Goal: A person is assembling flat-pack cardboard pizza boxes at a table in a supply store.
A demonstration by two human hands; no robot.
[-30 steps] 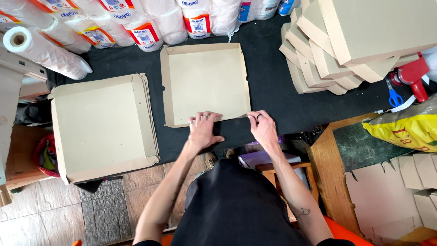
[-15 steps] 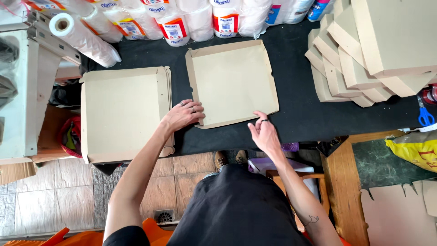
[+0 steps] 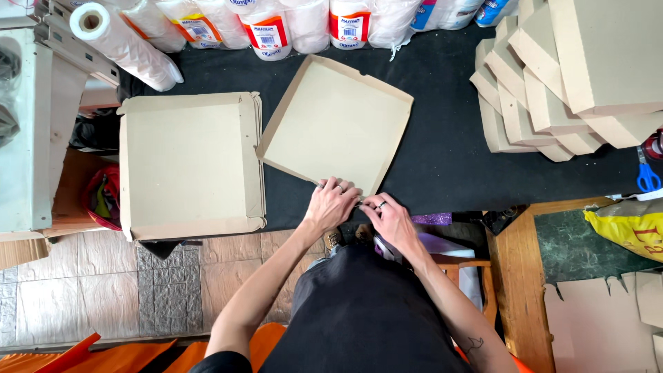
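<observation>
Since half a second ago the open tray [image 3: 336, 121] has turned: it lay square to the edge, now it sits cornerwise, one corner aimed at me, and my left hand [image 3: 331, 204] has come in from its left side to meet the right hand [image 3: 387, 217] at that near corner.

Far left of my left hand I see a white machine [image 3: 34, 131] and a plastic-wrapped roll [image 3: 124, 45]. Just left of that hand lies a stack of folded boxes [image 3: 186, 162] on the black surface [image 3: 449, 152], close beside the tray but I cannot tell if they touch. My left hand is curled, fingers pressed down on the tray's near corner wall. My right hand touches it, fingers drawn together and pinching the same corner; a ring shows on one finger. Beyond both hands, paper-towel packs [image 3: 311, 24] line the far edge. Right of my right hand, well apart, more boxes [image 3: 559, 76] lean in a fanned pile, then blue scissors [image 3: 647, 176] and a yellow bag [image 3: 628, 231].
</observation>
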